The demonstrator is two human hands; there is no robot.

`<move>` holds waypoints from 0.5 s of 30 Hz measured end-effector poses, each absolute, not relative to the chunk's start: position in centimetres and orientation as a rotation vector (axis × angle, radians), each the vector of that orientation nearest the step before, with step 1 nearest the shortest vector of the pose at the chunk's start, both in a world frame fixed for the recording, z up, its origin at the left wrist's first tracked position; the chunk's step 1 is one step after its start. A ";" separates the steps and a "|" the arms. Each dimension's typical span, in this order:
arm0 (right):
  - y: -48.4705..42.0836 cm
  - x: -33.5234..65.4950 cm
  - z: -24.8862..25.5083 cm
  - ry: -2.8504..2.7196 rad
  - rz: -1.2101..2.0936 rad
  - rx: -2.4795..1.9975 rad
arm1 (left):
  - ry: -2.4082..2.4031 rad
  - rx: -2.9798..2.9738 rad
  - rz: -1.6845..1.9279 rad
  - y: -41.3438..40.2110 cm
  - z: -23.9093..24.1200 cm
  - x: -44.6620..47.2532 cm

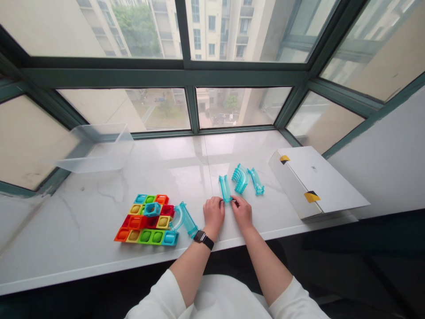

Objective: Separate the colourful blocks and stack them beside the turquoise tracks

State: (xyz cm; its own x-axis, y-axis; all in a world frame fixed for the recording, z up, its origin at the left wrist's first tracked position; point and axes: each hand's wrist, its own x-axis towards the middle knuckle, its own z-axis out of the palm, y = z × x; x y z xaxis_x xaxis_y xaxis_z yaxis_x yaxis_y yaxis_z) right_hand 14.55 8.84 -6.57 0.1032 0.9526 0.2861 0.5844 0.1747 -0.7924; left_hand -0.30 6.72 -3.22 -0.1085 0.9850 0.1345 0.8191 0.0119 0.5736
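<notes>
As viewed from the head camera, the left hand [213,216] and the right hand [242,212] stand close together on the white marble bench [83,230], fingertips meeting at the lower end of a translucent turquoise plastic chute [225,188], which they appear to grip. Just beyond lie a ribbed curved turquoise track [241,178] and a second turquoise chute [256,181]. Left of the hands sits a multicoloured square-cell plastic base [146,221], with a turquoise curved track section [184,219] touching it. A clear plastic tub [93,148] stands by the green-framed window [191,108]; a white cardboard box [315,181] lies at the right.
</notes>
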 end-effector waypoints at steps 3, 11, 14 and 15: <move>8.9 14.5 -6.4 -1.580 0.537 -1.522 | 1.994 1.860 0.762 6.7 -3.3 -0.3; 9.0 14.5 -6.7 -1.582 0.556 -1.524 | 2.005 1.843 0.748 6.8 -3.1 -0.2; 9.1 14.6 -6.7 -1.578 0.563 -1.516 | 2.009 1.837 0.736 6.8 -3.1 -0.2; 9.1 14.6 -6.7 -1.576 0.563 -1.514 | 2.009 1.838 0.736 6.9 -3.1 -0.2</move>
State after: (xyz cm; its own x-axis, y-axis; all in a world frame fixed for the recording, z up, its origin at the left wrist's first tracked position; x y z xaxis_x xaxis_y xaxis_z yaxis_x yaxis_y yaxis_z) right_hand 14.57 9.12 -6.72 0.1018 0.9583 0.2670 0.5725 0.1630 -0.8035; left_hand -0.22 6.86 -3.07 -0.1214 0.9869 0.1066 0.8220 0.0398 0.5680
